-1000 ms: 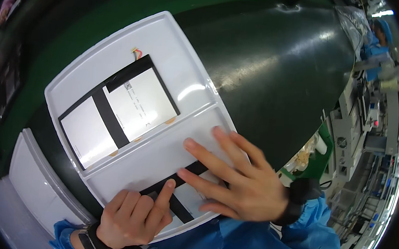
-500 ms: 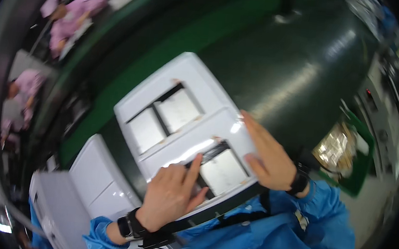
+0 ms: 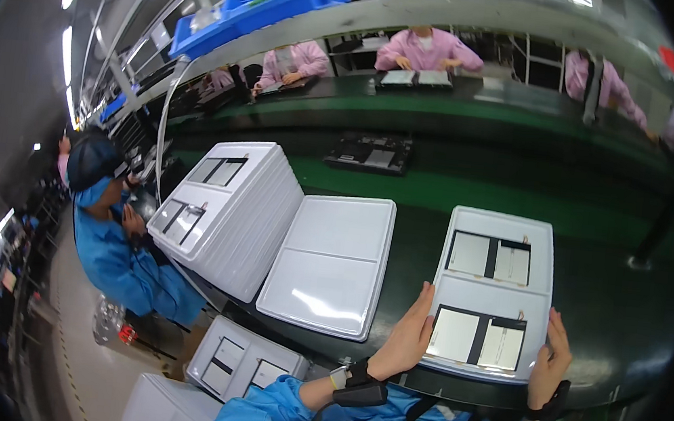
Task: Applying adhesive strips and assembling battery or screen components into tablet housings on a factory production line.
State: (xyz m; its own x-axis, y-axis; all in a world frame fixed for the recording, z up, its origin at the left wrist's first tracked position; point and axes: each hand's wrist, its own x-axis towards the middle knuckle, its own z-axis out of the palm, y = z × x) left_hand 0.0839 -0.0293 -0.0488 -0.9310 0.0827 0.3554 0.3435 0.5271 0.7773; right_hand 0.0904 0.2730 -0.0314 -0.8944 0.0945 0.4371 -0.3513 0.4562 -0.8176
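Observation:
A white plastic tray [image 3: 492,297] lies on the dark bench in front of me. In its two compartments lie flat battery packs, an upper one [image 3: 469,254] and a lower one [image 3: 455,333], each with silver-white cells, black strips and a small connector lead. My left hand [image 3: 408,337] is against the tray's lower left edge, fingers stretched out along the side. At the lower right edge my right hand [image 3: 553,363] touches the tray, fingers extended upward. Both hands flank the tray, and neither has fingers wrapped round it.
Left of the tray lies a bare white tray [image 3: 329,279]. Beside it rises a tall tray stack [image 3: 251,222], battery packs in its top tray. More trays [image 3: 245,360] stand below the bench edge. A dark device [image 3: 368,153] lies on the far green strip. Co-workers sit opposite and at left.
The view has swung up and levelled. My left hand has left the lower battery pack for the tray's left edge; my right hand stays at the right edge, now lower.

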